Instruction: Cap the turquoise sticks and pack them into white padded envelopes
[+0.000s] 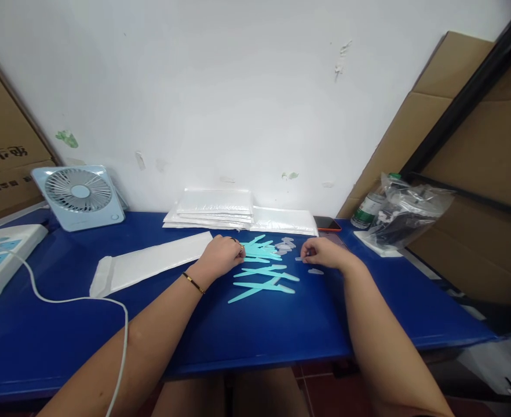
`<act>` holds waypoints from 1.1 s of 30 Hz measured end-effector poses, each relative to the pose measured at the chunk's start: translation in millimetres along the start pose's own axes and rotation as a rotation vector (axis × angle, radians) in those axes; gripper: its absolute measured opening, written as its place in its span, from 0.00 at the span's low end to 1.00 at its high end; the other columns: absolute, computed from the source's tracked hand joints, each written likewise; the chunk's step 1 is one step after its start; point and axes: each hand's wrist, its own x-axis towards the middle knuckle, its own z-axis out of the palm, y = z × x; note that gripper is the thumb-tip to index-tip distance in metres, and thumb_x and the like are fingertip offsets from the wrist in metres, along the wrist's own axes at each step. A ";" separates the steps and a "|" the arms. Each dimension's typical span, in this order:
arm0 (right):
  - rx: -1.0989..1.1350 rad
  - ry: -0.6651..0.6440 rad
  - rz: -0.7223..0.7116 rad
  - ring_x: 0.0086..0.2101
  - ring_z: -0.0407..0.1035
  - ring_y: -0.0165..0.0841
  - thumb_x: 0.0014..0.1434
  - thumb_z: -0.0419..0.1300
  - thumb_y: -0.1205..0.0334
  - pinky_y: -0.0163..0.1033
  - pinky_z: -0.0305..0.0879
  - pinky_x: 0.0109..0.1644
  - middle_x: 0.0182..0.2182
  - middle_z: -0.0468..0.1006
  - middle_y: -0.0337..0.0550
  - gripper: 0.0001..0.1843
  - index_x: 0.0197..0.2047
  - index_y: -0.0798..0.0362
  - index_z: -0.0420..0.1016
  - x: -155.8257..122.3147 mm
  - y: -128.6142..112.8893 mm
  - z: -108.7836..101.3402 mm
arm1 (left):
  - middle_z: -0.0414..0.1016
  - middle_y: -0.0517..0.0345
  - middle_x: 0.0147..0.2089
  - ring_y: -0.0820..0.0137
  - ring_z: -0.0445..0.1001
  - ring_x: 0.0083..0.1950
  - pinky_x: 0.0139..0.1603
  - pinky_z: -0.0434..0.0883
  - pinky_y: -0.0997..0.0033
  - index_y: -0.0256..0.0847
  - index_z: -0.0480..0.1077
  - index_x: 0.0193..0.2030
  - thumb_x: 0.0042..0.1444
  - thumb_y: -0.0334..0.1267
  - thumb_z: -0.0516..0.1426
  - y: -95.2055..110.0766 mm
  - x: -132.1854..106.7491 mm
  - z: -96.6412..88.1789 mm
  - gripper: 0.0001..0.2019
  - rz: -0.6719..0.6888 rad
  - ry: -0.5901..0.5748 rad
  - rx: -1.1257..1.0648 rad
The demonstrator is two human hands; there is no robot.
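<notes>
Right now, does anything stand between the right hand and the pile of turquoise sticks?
Yes: small translucent pieces lie on the blue table beside the turquoise sticks, partly between them and the right hand. They look flat, so probably a slight obstacle.

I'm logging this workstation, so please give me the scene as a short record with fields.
Left hand: left hand at the left end of the turquoise sticks; grip unclear
Right hand: right hand, fingertips at a small clear piece; grip unclear
Between hands: sticks, some crossed; clear pieces beside them
By wall: stacked white mailers
Far left: fan, power strip
Far right: bottle, plastic bag
Surface: blue table
</notes>
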 end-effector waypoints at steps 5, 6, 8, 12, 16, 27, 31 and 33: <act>0.170 0.010 -0.078 0.28 0.68 0.31 0.49 0.60 0.59 0.34 0.62 0.31 0.28 0.76 0.41 0.07 0.32 0.54 0.74 2.6 -17.0 8.1 | 0.77 0.55 0.33 0.66 0.73 0.35 0.37 0.60 0.68 0.42 0.75 0.31 0.52 0.36 0.54 1.9 2.0 1.6 0.07 -0.014 0.016 0.011; 0.220 0.001 -0.097 0.28 0.68 0.30 0.51 0.60 0.58 0.34 0.62 0.32 0.29 0.76 0.42 0.09 0.33 0.54 0.73 1.9 -22.2 8.8 | 0.77 0.55 0.33 0.67 0.72 0.35 0.37 0.61 0.69 0.41 0.74 0.30 0.51 0.36 0.54 2.1 1.8 2.1 0.07 -0.025 0.016 -0.005; 0.307 -0.040 -0.125 0.27 0.67 0.29 0.52 0.59 0.55 0.34 0.62 0.31 0.29 0.76 0.42 0.11 0.34 0.54 0.73 0.3 -31.6 9.6 | 0.77 0.56 0.33 0.67 0.72 0.35 0.35 0.62 0.70 0.41 0.73 0.29 0.50 0.35 0.54 2.3 1.0 2.6 0.07 -0.052 -0.002 -0.050; 0.340 -0.096 -0.180 0.26 0.67 0.29 0.54 0.58 0.53 0.34 0.63 0.30 0.30 0.75 0.43 0.14 0.38 0.54 0.75 0.4 -39.5 12.4 | 0.77 0.58 0.33 0.68 0.73 0.33 0.32 0.63 0.73 0.42 0.72 0.34 0.50 0.33 0.53 4.0 -0.3 2.5 0.07 -0.101 -0.035 -0.133; 0.291 -0.075 -0.217 0.27 0.68 0.30 0.55 0.57 0.54 0.35 0.64 0.31 0.32 0.76 0.43 0.14 0.38 0.54 0.76 4.4 -36.6 17.8 | 0.77 0.58 0.33 0.68 0.73 0.34 0.31 0.64 0.74 0.42 0.73 0.33 0.48 0.32 0.54 8.3 -0.3 4.6 0.08 -0.133 -0.085 -0.186; 0.553 0.230 -0.211 0.24 0.66 0.28 0.53 0.60 0.51 0.35 0.64 0.31 0.24 0.72 0.37 0.18 0.43 0.53 0.73 5.3 -40.8 16.1 | 0.75 0.58 0.34 0.69 0.72 0.33 0.31 0.65 0.73 0.42 0.71 0.35 0.53 0.37 0.51 3.9 -2.4 0.7 0.08 -0.131 0.039 -0.358; 0.759 0.322 -0.165 0.25 0.68 0.30 0.49 0.64 0.51 0.37 0.67 0.32 0.24 0.74 0.40 0.18 0.39 0.55 0.75 6.4 -42.8 16.9 | 0.75 0.57 0.34 0.70 0.72 0.33 0.30 0.65 0.73 0.41 0.70 0.37 0.54 0.39 0.51 4.8 -3.4 -3.4 0.09 -0.174 0.086 -0.447; 0.839 0.317 -0.147 0.25 0.69 0.30 0.48 0.65 0.50 0.37 0.67 0.30 0.24 0.75 0.41 0.17 0.36 0.55 0.75 7.7 -45.8 19.7 | 0.74 0.57 0.34 0.69 0.72 0.34 0.30 0.65 0.73 0.41 0.70 0.37 0.54 0.39 0.51 5.5 -3.4 -3.8 0.09 -0.172 0.088 -0.449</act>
